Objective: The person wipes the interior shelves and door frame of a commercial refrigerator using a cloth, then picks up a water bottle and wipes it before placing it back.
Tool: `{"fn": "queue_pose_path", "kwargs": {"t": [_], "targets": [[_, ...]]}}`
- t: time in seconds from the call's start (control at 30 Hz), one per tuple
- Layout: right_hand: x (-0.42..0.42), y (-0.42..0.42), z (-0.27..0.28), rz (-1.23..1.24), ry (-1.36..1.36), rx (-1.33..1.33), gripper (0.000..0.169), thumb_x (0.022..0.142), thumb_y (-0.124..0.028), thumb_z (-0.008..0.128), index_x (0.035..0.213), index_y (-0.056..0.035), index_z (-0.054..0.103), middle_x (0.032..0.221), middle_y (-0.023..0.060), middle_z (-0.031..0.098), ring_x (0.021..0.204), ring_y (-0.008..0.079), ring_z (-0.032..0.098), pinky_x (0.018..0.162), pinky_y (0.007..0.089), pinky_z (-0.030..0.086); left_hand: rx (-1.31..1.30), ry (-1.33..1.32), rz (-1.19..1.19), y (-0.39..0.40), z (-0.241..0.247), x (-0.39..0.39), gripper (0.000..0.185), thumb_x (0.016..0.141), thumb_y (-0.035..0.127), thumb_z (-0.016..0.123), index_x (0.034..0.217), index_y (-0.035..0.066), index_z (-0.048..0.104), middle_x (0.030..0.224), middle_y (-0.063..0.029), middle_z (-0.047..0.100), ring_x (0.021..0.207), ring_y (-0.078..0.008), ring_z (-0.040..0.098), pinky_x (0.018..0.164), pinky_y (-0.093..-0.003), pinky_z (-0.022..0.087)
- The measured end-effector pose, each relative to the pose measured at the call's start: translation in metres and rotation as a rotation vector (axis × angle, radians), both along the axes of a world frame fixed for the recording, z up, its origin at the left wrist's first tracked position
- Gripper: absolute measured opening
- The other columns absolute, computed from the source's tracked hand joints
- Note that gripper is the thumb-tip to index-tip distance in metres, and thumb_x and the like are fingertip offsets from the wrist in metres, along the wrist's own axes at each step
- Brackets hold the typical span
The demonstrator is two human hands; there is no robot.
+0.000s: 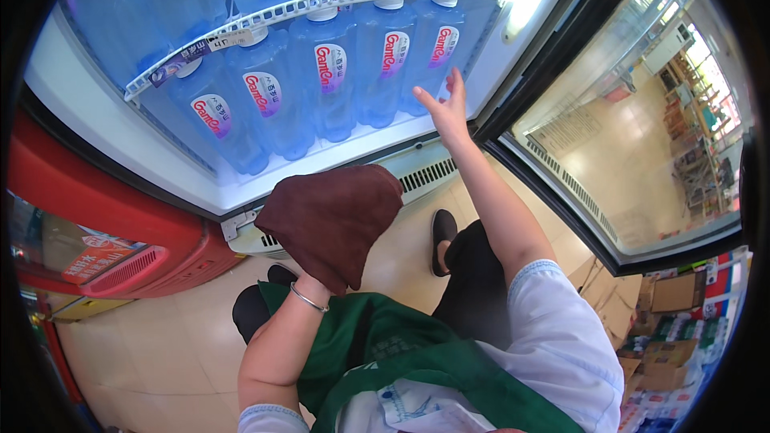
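Note:
My left hand [320, 284] is mostly hidden under a dark brown cloth [334, 213] draped over it; only the wrist with a silver bangle shows. How its fingers lie under the cloth is hidden. My right hand [448, 105] reaches into the lit lower part of a display fridge, fingers apart and holding nothing. It is nearest to the rightmost large blue water bottle [442, 42]; whether it touches the bottle cannot be told. More upright water bottles [329, 66] stand in a row to the left, below a white wire shelf [289, 10].
The fridge's glass door [625, 132] stands open at the right. A red cooler [114, 228] adjoins on the left. Cardboard boxes [677, 294] and packed drinks lie at the lower right. The fridge's vent grille [427, 175] is below the sill, near my shoes.

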State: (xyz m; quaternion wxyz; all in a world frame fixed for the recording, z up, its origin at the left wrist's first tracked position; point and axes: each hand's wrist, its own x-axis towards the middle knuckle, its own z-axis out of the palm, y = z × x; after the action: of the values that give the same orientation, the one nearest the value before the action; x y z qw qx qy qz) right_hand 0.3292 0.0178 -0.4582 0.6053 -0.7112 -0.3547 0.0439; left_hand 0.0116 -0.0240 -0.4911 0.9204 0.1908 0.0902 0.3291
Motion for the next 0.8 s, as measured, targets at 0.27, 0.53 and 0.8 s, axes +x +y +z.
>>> {"fn": "queue_pose_path", "kwargs": {"t": [0.27, 0.53, 0.8], "targets": [[0.020, 0.038, -0.029, 0.189, 0.080, 0.200, 0.114, 0.062, -0.024, 0.084, 0.142, 0.0070, 0.009, 0.137, 0.0238, 0.033, 0.127, 0.0302, 0.037, 0.106, 0.0385, 0.031, -0.078, -0.125, 0.030, 0.004, -0.010, 0.000, 0.045, 0.101, 0.029, 0.033, 0.141, 0.010, 0.028, 0.140, -0.0035, 0.035, 0.129, -0.0180, 0.034, 0.109, -0.0287, 0.025], [0.022, 0.041, -0.013, 0.186, 0.018, 0.241, 0.113, 0.060, -0.023, 0.085, 0.140, 0.0074, 0.012, 0.133, 0.0221, 0.039, 0.123, 0.0286, 0.042, 0.102, 0.0369, 0.036, 0.080, -0.010, 0.045, 0.013, -0.018, -0.005, 0.046, 0.101, 0.028, 0.032, 0.142, 0.011, 0.026, 0.142, -0.0035, 0.032, 0.130, -0.0183, 0.032, 0.110, -0.0291, 0.023], [0.026, 0.039, -0.008, 0.084, -0.036, 0.165, 0.117, 0.055, -0.029, 0.087, 0.139, 0.0082, 0.014, 0.130, 0.0241, 0.042, 0.120, 0.0301, 0.045, 0.101, 0.0363, 0.038, 0.183, 0.059, 0.049, 0.016, -0.018, -0.007, 0.046, 0.101, 0.028, 0.032, 0.143, 0.011, 0.024, 0.145, -0.0035, 0.030, 0.132, -0.0185, 0.030, 0.111, -0.0295, 0.022]]}}
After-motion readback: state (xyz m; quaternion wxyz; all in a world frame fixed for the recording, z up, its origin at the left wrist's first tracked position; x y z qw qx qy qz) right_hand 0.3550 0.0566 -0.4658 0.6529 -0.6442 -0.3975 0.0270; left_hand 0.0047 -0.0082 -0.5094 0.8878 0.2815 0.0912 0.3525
